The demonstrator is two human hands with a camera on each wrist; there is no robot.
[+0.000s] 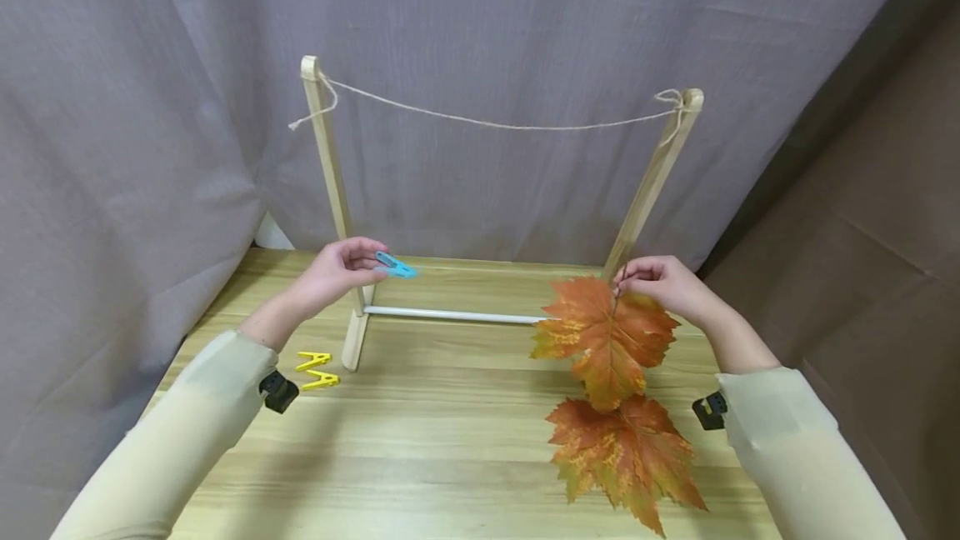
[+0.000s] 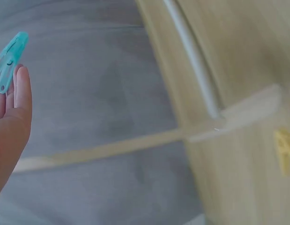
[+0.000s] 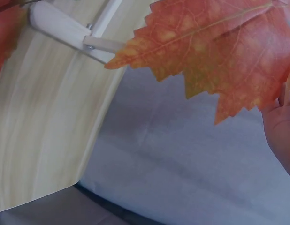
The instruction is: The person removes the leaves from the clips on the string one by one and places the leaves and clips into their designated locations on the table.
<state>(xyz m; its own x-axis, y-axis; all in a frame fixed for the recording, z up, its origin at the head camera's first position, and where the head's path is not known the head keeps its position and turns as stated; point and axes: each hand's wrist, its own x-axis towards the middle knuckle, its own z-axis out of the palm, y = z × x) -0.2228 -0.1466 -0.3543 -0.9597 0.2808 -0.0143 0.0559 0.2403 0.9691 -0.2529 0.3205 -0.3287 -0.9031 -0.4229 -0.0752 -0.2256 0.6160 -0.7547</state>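
Between thumb and fingers, my left hand (image 1: pixel 341 269) pinches a blue clothespin (image 1: pixel 396 265), held out near the left post of a wooden stand. In the left wrist view the clothespin (image 2: pixel 11 61) sticks up past the fingertips. My right hand (image 1: pixel 663 280) pinches the stem of an orange maple leaf (image 1: pixel 611 340), which hangs in front of the right post. In the right wrist view that leaf (image 3: pixel 206 51) hides most of the fingers. A second orange leaf (image 1: pixel 626 457) lies on the table, nearer to me.
A slack string (image 1: pixel 480 121) runs between the tops of the left post (image 1: pixel 330 165) and the right post (image 1: pixel 652 177). A white rod (image 1: pixel 457 316) joins them low down. Two yellow clothespins (image 1: pixel 321 379) lie on the wooden table (image 1: pixel 420 457). Grey curtain (image 1: pixel 480 32) hangs behind.
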